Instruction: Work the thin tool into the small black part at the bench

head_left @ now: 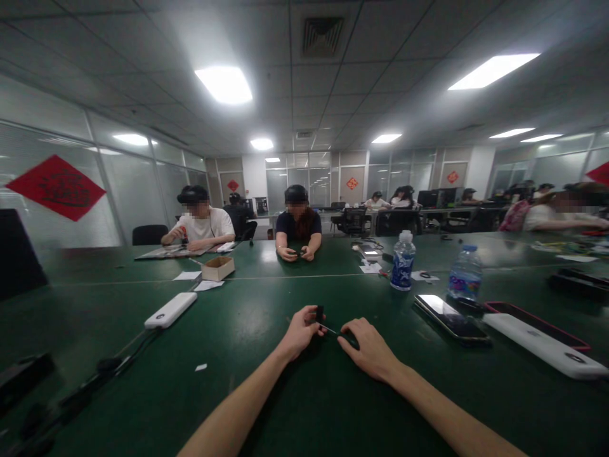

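Note:
Above the green table [247,406], my left hand [301,332] is closed around a small black part [320,312], which stands up between thumb and fingers. My right hand [367,348] grips the dark handle of a screwdriver [329,329]. Its thin metal shaft points left toward the black part and reaches the fingers of my left hand. Whether the tip touches the part is too small to tell. Much of the handle is hidden under my right fingers.
To the right are a phone [450,320], a white power bank [545,346] and two bottles, one blue-labelled [402,261]. On the left lie another white power bank [170,310] with cables and a small cardboard box [217,268]. Two people [298,222] sit across the table.

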A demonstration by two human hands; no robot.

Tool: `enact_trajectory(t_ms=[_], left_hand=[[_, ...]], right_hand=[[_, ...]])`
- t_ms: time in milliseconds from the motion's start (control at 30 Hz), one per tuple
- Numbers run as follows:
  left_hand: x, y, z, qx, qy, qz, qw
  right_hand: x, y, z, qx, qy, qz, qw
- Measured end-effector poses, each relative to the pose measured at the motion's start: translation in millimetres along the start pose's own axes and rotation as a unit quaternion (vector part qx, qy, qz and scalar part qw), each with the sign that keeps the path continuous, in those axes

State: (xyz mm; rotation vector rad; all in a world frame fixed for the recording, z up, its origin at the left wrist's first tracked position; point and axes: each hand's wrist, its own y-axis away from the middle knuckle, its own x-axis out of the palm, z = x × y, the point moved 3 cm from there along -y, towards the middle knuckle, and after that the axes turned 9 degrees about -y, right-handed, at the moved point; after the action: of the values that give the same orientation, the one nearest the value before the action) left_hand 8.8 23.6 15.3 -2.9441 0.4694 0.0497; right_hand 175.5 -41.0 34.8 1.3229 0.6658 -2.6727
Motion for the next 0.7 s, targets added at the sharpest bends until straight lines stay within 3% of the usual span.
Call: enact_trajectory(t_ms=[700], left_hand=[[-0.4,0.7,0.1,-0.003,0.004,0.000,1.000]], right_hand=[[-0.8,1.0,-0.1,0.008,-0.006,0.014,1.000]])
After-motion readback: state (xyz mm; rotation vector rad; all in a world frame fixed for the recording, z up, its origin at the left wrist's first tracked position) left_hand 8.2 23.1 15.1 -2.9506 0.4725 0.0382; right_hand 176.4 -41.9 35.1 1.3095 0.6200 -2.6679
